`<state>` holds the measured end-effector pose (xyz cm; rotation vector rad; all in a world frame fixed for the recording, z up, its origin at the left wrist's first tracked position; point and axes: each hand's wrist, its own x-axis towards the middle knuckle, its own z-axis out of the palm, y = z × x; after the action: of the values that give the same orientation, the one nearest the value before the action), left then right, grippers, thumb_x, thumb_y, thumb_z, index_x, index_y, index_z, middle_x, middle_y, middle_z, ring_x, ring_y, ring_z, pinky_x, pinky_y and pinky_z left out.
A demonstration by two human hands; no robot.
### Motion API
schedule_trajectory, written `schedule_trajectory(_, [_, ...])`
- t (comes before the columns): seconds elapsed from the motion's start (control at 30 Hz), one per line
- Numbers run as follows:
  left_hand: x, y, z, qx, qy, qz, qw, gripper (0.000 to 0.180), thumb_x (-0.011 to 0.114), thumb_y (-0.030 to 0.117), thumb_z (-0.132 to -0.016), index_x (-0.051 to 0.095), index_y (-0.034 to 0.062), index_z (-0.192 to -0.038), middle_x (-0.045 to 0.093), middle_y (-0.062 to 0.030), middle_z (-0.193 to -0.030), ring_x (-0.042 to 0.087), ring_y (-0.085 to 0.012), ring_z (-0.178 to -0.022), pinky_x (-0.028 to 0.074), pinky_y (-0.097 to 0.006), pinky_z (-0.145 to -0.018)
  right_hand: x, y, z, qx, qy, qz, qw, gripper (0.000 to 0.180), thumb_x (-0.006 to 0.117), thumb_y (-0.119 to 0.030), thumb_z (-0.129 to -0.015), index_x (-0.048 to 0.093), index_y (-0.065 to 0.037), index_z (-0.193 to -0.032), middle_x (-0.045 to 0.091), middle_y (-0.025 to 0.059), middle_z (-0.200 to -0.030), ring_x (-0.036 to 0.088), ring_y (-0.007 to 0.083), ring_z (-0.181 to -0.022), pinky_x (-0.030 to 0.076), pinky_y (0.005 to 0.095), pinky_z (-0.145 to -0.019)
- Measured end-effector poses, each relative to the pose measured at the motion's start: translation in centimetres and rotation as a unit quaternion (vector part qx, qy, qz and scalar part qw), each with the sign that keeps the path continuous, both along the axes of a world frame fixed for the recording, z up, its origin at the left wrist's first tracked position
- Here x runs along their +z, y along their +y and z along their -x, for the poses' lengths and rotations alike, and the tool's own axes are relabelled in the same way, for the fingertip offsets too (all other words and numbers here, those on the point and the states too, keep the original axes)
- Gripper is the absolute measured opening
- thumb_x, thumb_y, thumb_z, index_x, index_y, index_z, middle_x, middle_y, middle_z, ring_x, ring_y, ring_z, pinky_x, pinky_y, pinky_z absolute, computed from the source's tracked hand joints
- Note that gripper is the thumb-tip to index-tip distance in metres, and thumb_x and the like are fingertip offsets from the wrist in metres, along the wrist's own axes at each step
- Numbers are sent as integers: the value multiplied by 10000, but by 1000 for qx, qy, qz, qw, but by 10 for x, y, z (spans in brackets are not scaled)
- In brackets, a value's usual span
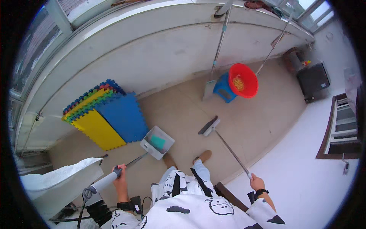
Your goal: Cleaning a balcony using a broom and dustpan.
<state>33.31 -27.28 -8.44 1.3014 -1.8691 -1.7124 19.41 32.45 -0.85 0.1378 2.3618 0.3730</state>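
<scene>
My left hand (119, 171) is closed around the long handle of a dustpan. Its box-shaped white pan (146, 144) rests on the floor in front of my feet, with a flat teal-green piece (157, 142) inside. The handle's thick white upper end (103, 182) reaches back past my hand. At the right, my right hand (258, 183) grips the upper part of a broom's thin pole. The broom's head (209, 126), dark-bristled with a light back, is on the floor ahead and to the right of the dustpan, apart from it.
Blue and yellow foam mats (99, 129) are stacked at the left. A red basin (251, 82) sits on a blue stool (223, 89) by the far wall. Long-handled mops (220, 45) lean there. A black box (313, 81) stands at the far right. White cloth (57, 173) hangs near left.
</scene>
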Motion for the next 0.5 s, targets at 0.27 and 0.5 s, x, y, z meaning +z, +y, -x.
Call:
schedule_trajectory(0.27, [-9, 4, -20, 86, 74, -8, 993, 96, 556, 13, -803, 484, 27, -864, 565, -102, -888, 556, -191, -877, 447, -305, -803, 12, -30, 25, 82, -44, 87, 992, 338, 424, -303, -837, 478, -172, -1145, 601, 175, -722, 581, 356, -684, 457, 468, -595])
schedule_trajectory(0.5, [40, 35, 9, -42, 61, 125, 989, 123, 559, 0, -792, 494, -2, -896, 532, -81, -844, 552, -176, -821, 457, -273, -763, -74, -8, 104, 101, -106, 97, 985, 318, 392, -308, -849, 475, -206, -1139, 611, 153, -862, 584, 341, -793, 458, 465, -659])
